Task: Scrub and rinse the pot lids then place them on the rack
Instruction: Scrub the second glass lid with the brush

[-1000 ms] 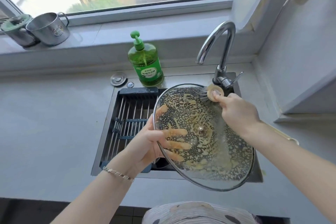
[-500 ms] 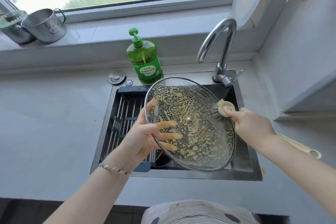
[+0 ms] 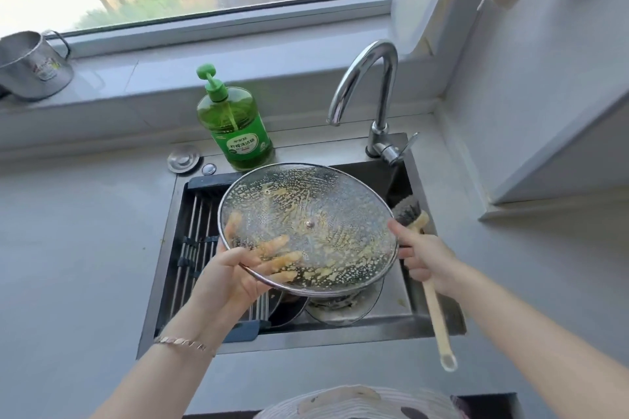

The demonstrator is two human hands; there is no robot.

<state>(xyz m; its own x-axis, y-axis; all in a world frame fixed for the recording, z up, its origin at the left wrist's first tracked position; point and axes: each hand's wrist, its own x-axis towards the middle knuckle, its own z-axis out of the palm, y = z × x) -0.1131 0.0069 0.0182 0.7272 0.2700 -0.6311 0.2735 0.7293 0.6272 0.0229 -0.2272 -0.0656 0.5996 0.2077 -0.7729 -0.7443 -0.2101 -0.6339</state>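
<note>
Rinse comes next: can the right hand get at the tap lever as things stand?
Probably, though awkwardly: the right hand grips the brush, so only a spare finger could nudge the tap lever. Nothing stands between them.

A foamy glass lid (image 3: 308, 224) is held tilted over the sink (image 3: 340, 339) by the left hand (image 3: 231, 279), whose fingers (image 3: 272, 245) are seen through the glass. A long brush (image 3: 435, 311) is gripped by the right hand (image 3: 425, 258), its bristles just beside the lid's right edge. A second lid (image 3: 343, 309) is seen lying in the sink below.
</note>
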